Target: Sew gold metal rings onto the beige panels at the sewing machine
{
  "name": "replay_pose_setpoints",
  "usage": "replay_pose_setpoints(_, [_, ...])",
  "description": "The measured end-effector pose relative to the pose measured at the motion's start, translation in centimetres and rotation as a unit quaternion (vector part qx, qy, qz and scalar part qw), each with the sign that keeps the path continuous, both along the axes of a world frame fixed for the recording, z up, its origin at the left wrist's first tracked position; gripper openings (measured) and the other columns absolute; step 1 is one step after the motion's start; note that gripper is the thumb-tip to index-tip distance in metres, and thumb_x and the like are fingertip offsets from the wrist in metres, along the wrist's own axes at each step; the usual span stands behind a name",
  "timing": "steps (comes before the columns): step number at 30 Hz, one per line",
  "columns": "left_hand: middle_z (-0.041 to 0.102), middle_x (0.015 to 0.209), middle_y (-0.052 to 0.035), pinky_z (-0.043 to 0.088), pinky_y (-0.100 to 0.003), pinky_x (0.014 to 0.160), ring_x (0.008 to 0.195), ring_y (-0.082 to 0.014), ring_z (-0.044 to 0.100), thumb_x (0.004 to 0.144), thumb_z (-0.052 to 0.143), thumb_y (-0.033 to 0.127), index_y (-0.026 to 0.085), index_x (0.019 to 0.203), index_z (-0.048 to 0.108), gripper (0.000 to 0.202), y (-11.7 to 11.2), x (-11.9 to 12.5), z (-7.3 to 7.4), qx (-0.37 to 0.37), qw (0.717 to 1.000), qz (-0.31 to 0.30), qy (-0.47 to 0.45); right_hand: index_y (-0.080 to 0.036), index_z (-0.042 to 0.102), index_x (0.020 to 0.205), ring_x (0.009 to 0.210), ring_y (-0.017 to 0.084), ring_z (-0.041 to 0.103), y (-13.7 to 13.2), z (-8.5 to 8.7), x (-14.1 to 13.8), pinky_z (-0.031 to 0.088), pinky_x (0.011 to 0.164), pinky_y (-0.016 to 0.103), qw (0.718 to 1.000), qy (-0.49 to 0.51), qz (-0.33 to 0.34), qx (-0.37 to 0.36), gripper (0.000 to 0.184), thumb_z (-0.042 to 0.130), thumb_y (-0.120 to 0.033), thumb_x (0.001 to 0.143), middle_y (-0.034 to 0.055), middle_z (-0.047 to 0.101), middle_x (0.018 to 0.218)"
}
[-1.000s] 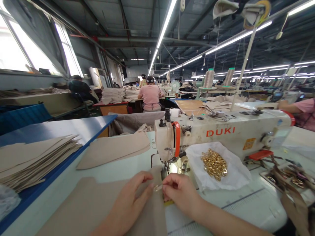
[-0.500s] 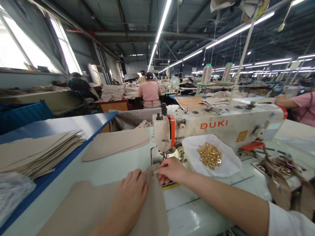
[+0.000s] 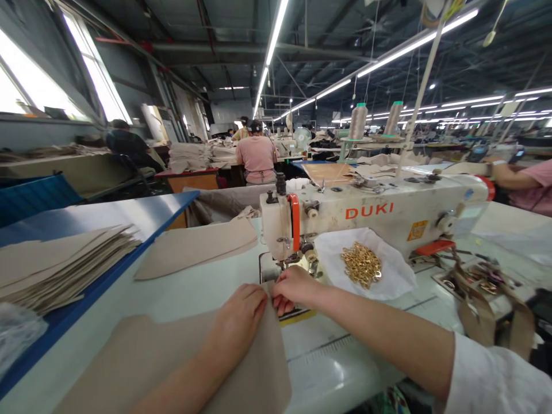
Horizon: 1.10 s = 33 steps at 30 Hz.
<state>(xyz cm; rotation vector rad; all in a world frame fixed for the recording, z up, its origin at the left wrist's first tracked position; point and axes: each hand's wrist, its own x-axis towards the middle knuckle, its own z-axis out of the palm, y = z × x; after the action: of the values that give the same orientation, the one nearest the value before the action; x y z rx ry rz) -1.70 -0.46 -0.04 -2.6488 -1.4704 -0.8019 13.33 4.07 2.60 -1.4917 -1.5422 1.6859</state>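
Observation:
A beige fabric piece (image 3: 142, 362) lies on the pale sewing table in front of a white DUKI sewing machine (image 3: 371, 215). My left hand (image 3: 239, 322) presses flat on the fabric's far edge, fingers together and stretched out. My right hand (image 3: 293, 287) is closed in a pinch at the same fabric edge, right under the machine's needle area; what it pinches is hidden by the fingers. A heap of small gold metal rings (image 3: 361, 263) rests on a white cloth (image 3: 388, 282) beside the machine head.
A stack of beige cut pieces (image 3: 56, 267) sits on a blue-edged table at left, and another beige piece (image 3: 194, 244) lies behind. Strap parts with rings (image 3: 483, 293) lie at right. Other people sit at machines beyond, one in pink (image 3: 257, 158).
Both hands have slid the fabric edge forward, up to the presser foot. The gold ring seen between my fingers a second ago is now out of sight.

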Motion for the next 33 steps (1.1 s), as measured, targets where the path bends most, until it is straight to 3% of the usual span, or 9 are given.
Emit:
replay_pose_setpoints(9, [0.065, 0.076, -0.0046, 0.052, -0.032, 0.07, 0.076, -0.0208, 0.06, 0.083, 0.041, 0.012, 0.021, 0.075, 0.059, 0.021, 0.4, 0.3, 0.2, 0.0, 0.999, -0.026, 0.018, -0.019, 0.047, 0.045, 0.034, 0.01, 0.055, 0.4, -0.2, -0.1, 0.046, 0.036, 0.018, 0.997, -0.048, 0.042, 0.041, 0.033, 0.051, -0.001, 0.072, -0.0035, 0.054, 0.038])
replay_pose_setpoints(12, [0.064, 0.074, -0.0036, 0.051, -0.031, 0.07, 0.075, -0.0197, 0.06, 0.083, 0.041, 0.013, 0.021, 0.072, 0.057, 0.021, 0.5, 0.4, 0.5, -0.013, 1.0, -0.025, 0.013, -0.019, 0.051, 0.05, 0.039, 0.012, 0.058, 0.1, -0.4, 0.6, 0.048, 0.043, 0.021, 0.989, -0.074, 0.053, 0.119, 0.029, 0.052, -0.004, 0.075, -0.0038, 0.056, 0.043])
replay_pose_setpoints(15, [0.065, 0.075, -0.0037, 0.051, -0.031, 0.07, 0.076, -0.0202, 0.06, 0.083, 0.042, 0.014, 0.022, 0.073, 0.057, 0.02, 0.6, 0.4, 0.5, -0.019, 1.0, -0.019, 0.001, -0.02, 0.06, 0.062, 0.065, 0.017, 0.064, -1.2, -0.8, 2.4, 0.051, 0.067, 0.028, 0.964, -0.099, 0.053, 0.242, 0.02, 0.057, -0.006, 0.075, -0.0013, 0.064, 0.061])
replay_pose_setpoints(18, [0.065, 0.078, -0.0039, 0.05, -0.032, 0.071, 0.078, -0.0206, 0.061, 0.083, 0.042, 0.014, 0.022, 0.073, 0.058, 0.021, 0.7, 0.3, 0.2, -0.022, 0.999, -0.021, -0.013, -0.02, 0.067, 0.072, 0.09, 0.021, 0.06, -3.1, -1.3, 4.7, 0.044, 0.086, 0.034, 0.904, -0.129, 0.132, 0.386, 0.016, 0.059, -0.007, 0.078, 0.0034, 0.068, 0.082])
replay_pose_setpoints(21, [0.066, 0.078, -0.0033, 0.05, -0.032, 0.073, 0.079, -0.0203, 0.061, 0.084, 0.041, 0.015, 0.022, 0.073, 0.058, 0.021, 0.6, 0.1, 0.0, -0.026, 0.999, -0.021, -0.022, -0.017, 0.068, 0.098, 0.092, 0.021, 0.057, -4.6, -1.6, 6.4, 0.044, 0.088, 0.033, 0.743, -0.205, 0.278, 0.574, 0.017, 0.055, -0.012, 0.088, 0.0075, 0.067, 0.094])
replay_pose_setpoints(22, [0.066, 0.079, -0.0032, 0.05, -0.032, 0.073, 0.079, -0.0202, 0.061, 0.084, 0.042, 0.015, 0.022, 0.074, 0.059, 0.021, 0.6, 0.1, -0.1, -0.028, 0.999, -0.021, -0.025, -0.016, 0.065, 0.106, 0.093, 0.021, 0.056, -4.8, -1.7, 6.7, 0.044, 0.089, 0.033, 0.701, -0.226, 0.3, 0.606, 0.02, 0.054, -0.014, 0.09, 0.0079, 0.067, 0.097])
replay_pose_setpoints(23, [0.067, 0.08, -0.0032, 0.05, -0.032, 0.074, 0.08, -0.0201, 0.061, 0.085, 0.042, 0.016, 0.023, 0.075, 0.06, 0.021, 0.6, 0.1, -0.1, -0.029, 0.999, -0.021, -0.027, -0.016, 0.063, 0.11, 0.095, 0.021, 0.056, -4.9, -1.8, 6.8, 0.043, 0.09, 0.033, 0.68, -0.241, 0.305, 0.622, 0.022, 0.054, -0.016, 0.091, 0.0078, 0.066, 0.1])
replay_pose_setpoints(27, [0.066, 0.079, -0.0032, 0.05, -0.031, 0.073, 0.079, -0.0199, 0.062, 0.084, 0.043, 0.013, 0.022, 0.074, 0.059, 0.021, 0.7, 0.0, -0.2, -0.022, 0.999, -0.016, -0.03, -0.018, 0.062, 0.105, 0.093, 0.021, 0.055, -4.5, -2.3, 6.0, 0.044, 0.089, 0.033, 0.653, -0.268, 0.297, 0.644, 0.015, 0.055, -0.02, 0.092, 0.005, 0.065, 0.097])
replay_pose_setpoints(33, [0.065, 0.075, -0.0022, 0.051, -0.03, 0.068, 0.074, -0.0194, 0.062, 0.084, 0.046, 0.01, 0.021, 0.072, 0.058, 0.02, 1.0, -0.1, -0.6, 0.01, 0.999, -0.029, -0.017, -0.017, 0.061, 0.085, 0.09, 0.02, 0.055, -3.8, -3.1, 4.3, 0.043, 0.09, 0.032, 0.656, -0.232, 0.245, 0.675, 0.016, 0.054, -0.03, 0.093, 0.0036, 0.065, 0.088])
